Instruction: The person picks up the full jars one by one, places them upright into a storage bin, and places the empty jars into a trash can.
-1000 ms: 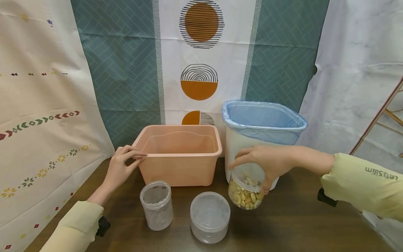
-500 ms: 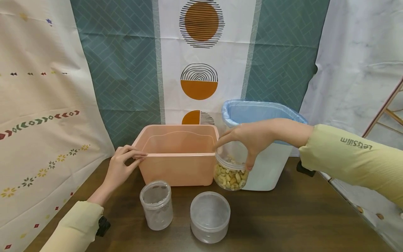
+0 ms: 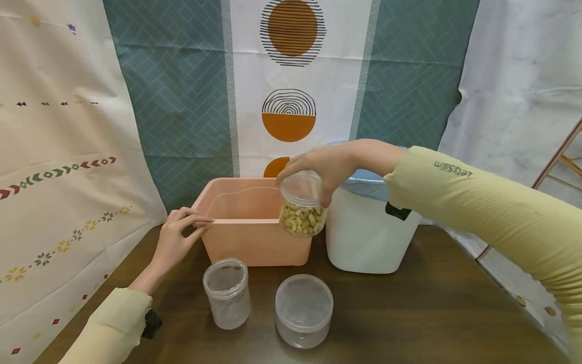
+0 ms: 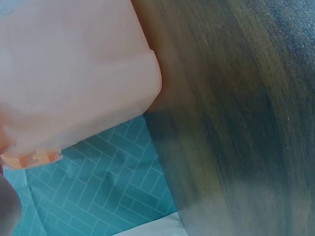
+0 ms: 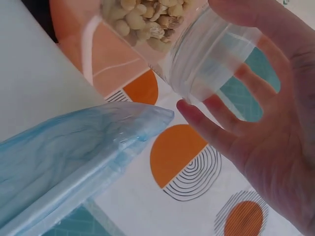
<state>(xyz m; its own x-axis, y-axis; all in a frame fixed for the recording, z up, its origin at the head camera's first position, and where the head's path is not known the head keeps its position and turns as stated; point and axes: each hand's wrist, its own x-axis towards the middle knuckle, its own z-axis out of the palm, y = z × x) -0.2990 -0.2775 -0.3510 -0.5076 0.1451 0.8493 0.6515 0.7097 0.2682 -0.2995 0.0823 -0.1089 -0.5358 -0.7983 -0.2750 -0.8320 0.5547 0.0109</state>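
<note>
Dark brown wood grain runs across the surface (image 3: 423, 308), where a pink tub (image 3: 254, 245) stands toward the back. Behind the tub hangs a teal patterned cloth (image 3: 404, 76) with a white panel (image 3: 250, 86) of orange-and-black circles; a cream embroidered cloth (image 3: 68, 136) drapes to the tub's left, a white marbled one (image 3: 514, 65) to its right. Just right of the tub is a white bin (image 3: 368, 242) with a blue liner (image 3: 364, 184). In front of it stand a taller clear jar (image 3: 231, 306) and a wider clear container (image 3: 303, 326). At the tub's right end, the right hand (image 3: 327, 166) has its grip clamped around the top of a jar of cashews (image 3: 302, 220), lifted off the surface; the left hand's (image 3: 175, 235) grip pinches the tub's left front rim.
</note>
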